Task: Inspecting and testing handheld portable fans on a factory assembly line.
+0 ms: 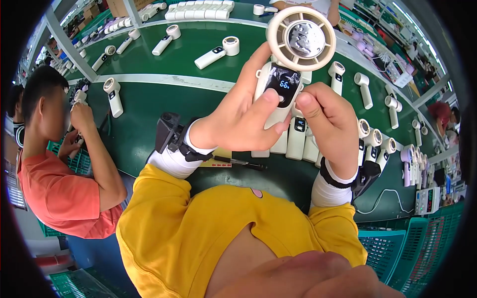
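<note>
My left hand [238, 116] grips a cream handheld fan [272, 115] around its handle, tilted up in front of me. The fan's round head has a shiny silver centre, and its dark display glows with digits. My left thumb lies over a button below the display. Beside the handle's right edge, my right hand [332, 126] is closed, thumb against curled fingers. Whatever that pinch holds, if anything, is hidden. Below the hands lie more cream fans [297, 133], partly covered by them. A black pen [241, 162] rests near a yellow paper [217, 160] by my left wrist.
Loose fans [218, 53] lie along the green table [144, 107], with a white fan row [199, 10] at the back. At left a co-worker [69, 179] in orange handles a fan. Teal baskets [382, 251] and a small meter box [427, 200] stand at right.
</note>
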The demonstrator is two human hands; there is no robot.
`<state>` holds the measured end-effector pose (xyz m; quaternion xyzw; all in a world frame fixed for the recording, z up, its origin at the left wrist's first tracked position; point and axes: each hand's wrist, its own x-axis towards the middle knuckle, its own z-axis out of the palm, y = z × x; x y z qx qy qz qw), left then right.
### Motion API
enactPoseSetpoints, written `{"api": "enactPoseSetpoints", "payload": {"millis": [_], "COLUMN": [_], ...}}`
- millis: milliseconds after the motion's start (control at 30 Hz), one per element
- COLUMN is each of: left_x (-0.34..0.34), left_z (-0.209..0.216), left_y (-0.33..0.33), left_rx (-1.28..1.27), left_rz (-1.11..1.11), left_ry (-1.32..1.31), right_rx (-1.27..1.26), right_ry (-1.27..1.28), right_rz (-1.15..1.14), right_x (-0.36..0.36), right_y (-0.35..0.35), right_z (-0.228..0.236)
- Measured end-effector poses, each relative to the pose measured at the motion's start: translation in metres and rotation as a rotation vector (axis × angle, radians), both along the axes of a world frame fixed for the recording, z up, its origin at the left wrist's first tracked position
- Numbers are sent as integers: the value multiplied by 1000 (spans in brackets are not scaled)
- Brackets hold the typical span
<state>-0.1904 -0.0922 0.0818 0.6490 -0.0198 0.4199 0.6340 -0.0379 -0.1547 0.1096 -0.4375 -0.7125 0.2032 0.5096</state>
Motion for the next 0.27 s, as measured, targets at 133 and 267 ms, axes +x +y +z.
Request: {"api": "enactPoseSetpoints", "payload": {"millis": [133, 267], "left_x": [1, 0], "left_z": [-3, -6], "left_y": [1, 3], "left_rx": [60, 44], "left_rz": [43, 71], "left_ry": [2, -9], "right_rx": [-42, -75], "right_ry": [6, 18], "right_rz": [-15, -5], "right_x": [3, 4], "right_y": [3, -1], "right_z": [-4, -3]}}
